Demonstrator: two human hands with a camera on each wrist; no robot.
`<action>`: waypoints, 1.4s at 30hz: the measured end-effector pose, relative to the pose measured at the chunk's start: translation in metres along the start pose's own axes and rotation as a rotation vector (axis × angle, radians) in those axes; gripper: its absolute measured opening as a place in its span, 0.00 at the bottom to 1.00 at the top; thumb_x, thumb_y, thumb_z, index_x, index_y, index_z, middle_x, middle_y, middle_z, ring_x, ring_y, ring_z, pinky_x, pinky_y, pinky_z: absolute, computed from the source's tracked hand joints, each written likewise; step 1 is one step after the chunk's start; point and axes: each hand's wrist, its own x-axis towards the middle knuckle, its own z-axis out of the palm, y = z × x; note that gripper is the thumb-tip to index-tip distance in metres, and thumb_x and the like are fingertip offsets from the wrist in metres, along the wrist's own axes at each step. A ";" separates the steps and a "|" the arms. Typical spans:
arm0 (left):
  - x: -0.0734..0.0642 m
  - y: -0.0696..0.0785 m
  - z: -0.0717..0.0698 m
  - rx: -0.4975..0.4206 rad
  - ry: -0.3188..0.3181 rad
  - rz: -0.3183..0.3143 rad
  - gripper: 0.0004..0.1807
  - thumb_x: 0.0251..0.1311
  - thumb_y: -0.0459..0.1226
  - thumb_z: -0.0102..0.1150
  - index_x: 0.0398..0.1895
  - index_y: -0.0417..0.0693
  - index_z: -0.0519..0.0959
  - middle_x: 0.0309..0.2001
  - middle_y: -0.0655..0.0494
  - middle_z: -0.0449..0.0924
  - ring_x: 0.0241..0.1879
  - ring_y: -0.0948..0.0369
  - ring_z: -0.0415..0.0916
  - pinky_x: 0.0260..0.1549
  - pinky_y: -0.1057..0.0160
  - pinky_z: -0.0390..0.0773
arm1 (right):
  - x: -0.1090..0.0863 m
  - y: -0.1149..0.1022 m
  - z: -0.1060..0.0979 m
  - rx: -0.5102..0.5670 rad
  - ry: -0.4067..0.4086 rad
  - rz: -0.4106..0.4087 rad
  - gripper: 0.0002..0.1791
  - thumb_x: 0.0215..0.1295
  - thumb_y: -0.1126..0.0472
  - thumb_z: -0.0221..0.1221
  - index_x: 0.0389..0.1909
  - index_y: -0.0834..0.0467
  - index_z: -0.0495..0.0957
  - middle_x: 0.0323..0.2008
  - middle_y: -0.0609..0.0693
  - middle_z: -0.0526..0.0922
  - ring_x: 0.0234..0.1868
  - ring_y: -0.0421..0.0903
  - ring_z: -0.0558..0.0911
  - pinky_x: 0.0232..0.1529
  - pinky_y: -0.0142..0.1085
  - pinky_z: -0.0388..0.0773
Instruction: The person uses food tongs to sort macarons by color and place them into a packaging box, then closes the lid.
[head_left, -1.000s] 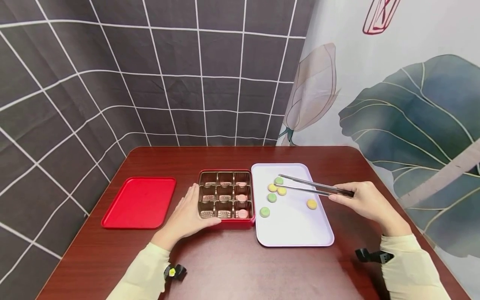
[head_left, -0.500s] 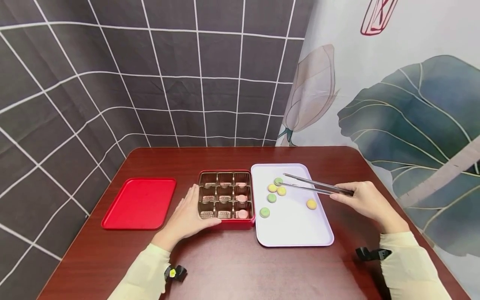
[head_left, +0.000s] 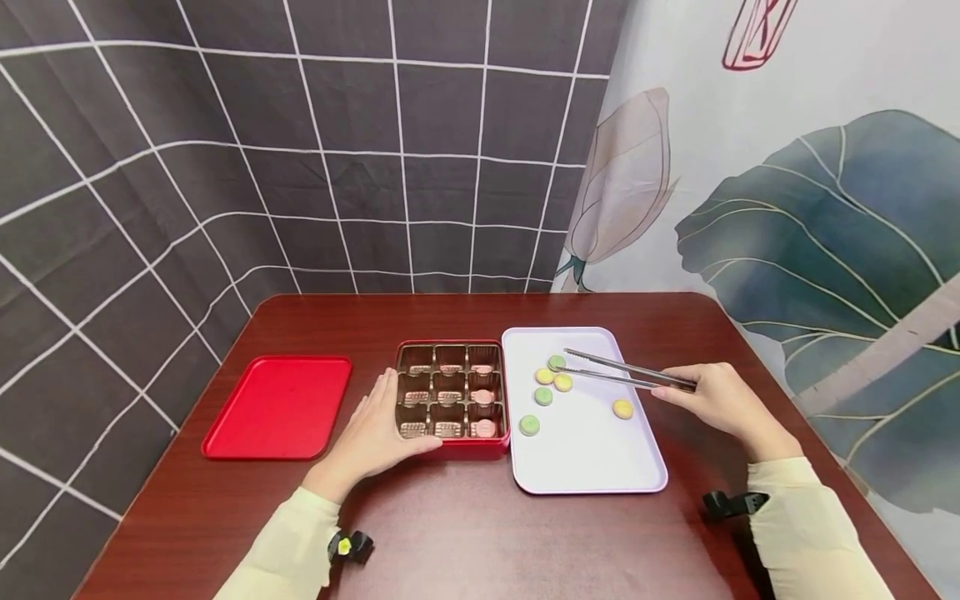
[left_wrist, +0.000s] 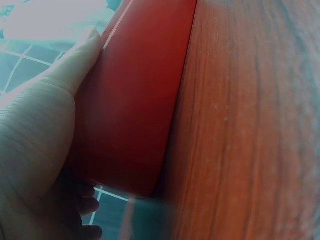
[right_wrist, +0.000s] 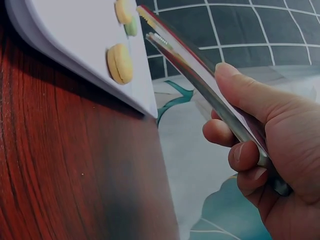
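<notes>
My left hand [head_left: 371, 429] rests against the near-left corner of a red box [head_left: 465, 450]. Its fingers lie straight along the left side, the thumb along the front rim. The box has a brown divided insert, with pink macarons [head_left: 485, 427] down its right column. In my right hand [head_left: 723, 404] I grip metal tongs [head_left: 630, 367] near their closed end. Their serrated tips stand apart over the white tray [head_left: 585, 467], around the farthest green macaron [head_left: 557, 363]. In the right wrist view, fingers and thumb wrap the tongs [right_wrist: 220, 107].
Two yellow macarons [head_left: 562, 382] and two more green macarons [head_left: 543, 397] lie on the tray's left half. Another yellow macaron [head_left: 622, 409] sits alone near its right edge. At the left of the brown table [head_left: 450, 542] is a red lid [head_left: 281, 408].
The tongs' tips first shifted slightly right, then a little back left. My right hand has moved a bit to the left. My left hand and the box stayed put.
</notes>
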 end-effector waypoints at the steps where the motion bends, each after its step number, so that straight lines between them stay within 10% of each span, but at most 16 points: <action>1: 0.000 0.000 0.000 0.001 0.001 0.001 0.71 0.39 0.68 0.67 0.75 0.35 0.42 0.75 0.39 0.42 0.74 0.47 0.42 0.66 0.42 0.53 | 0.000 0.001 0.001 -0.003 -0.002 0.003 0.21 0.52 0.52 0.72 0.43 0.61 0.85 0.26 0.45 0.84 0.23 0.43 0.73 0.21 0.32 0.71; 42: 0.000 0.002 -0.001 -0.004 0.009 -0.004 0.71 0.38 0.68 0.67 0.75 0.35 0.43 0.75 0.39 0.43 0.74 0.47 0.42 0.66 0.41 0.54 | 0.013 0.006 0.016 -0.010 -0.048 0.001 0.22 0.55 0.48 0.69 0.45 0.60 0.85 0.32 0.49 0.87 0.28 0.43 0.76 0.34 0.39 0.80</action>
